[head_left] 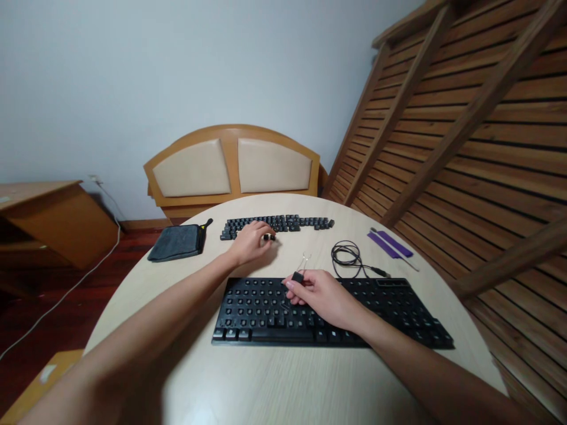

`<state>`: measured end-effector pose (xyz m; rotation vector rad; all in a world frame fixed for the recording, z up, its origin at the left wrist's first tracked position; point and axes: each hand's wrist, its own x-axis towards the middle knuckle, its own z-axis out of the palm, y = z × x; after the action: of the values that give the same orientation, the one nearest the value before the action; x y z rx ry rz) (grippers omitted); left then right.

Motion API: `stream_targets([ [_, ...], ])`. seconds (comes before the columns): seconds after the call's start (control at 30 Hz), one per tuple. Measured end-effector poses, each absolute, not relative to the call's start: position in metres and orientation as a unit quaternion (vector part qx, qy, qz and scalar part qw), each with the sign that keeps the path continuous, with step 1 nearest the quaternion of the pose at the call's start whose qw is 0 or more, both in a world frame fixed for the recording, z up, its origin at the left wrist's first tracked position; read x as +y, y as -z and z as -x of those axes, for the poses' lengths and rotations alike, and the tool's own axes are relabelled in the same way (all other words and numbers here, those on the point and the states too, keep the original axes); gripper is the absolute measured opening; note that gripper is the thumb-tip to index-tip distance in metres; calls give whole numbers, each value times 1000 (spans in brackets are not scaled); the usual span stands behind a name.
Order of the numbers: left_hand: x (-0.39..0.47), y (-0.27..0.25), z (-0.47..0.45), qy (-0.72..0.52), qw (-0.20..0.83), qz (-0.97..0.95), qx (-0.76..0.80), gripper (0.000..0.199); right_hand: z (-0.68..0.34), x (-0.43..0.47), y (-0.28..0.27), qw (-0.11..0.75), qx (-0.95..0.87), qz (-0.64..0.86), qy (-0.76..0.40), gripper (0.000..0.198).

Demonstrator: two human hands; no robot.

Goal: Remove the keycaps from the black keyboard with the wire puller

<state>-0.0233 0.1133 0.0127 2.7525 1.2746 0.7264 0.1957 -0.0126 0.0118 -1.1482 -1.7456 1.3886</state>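
Note:
A black keyboard [270, 336] lies across the table in front of me, with most of its keycaps off and bare switch stems showing on the left. Over its middle, my right hand [316, 292] grips a wire keycap puller [299, 274] by its black handle, wire loops pointing up and away. My left hand [252, 242] reaches beyond the keyboard, its fingers curled round a small black keycap [271, 238] at the near edge of the loose keycaps [283, 223]. Those are laid out in rows at the back of the table.
A dark zip pouch [177, 242] lies at the left of the round table [212, 389]. On the right are a coiled black cable [348, 257] and a purple strip [392, 242] with a thin metal tool [407, 261]. A slatted wooden panel [465, 136] leans beyond the right edge.

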Motion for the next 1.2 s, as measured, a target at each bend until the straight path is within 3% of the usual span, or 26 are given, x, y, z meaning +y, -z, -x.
stream_targets([
  [0.17, 44, -19, 27, -245, 88, -861, 437, 16, -194, -18, -18, 304, -672, 422, -527, 31],
  [0.3, -11, -21, 27, -244, 243, -828, 442, 14, -192, -24, -25, 289, -691, 417, -516, 32],
  [0.7, -49, -36, 21, -152, 276, -850, 423, 36, -191, -33, -28, 246, -765, 437, -404, 35],
  [0.9, -48, -26, 22, -172, 271, -849, 421, 34, -185, -44, -34, 202, -841, 400, -303, 29],
  [1.07, -48, -23, 21, -184, 262, -846, 427, 31, -183, -48, -34, 155, -865, 428, -212, 36],
  [1.2, -47, -23, 19, -184, 269, -846, 422, 28, -185, -41, -32, 173, -827, 466, -262, 39],
])
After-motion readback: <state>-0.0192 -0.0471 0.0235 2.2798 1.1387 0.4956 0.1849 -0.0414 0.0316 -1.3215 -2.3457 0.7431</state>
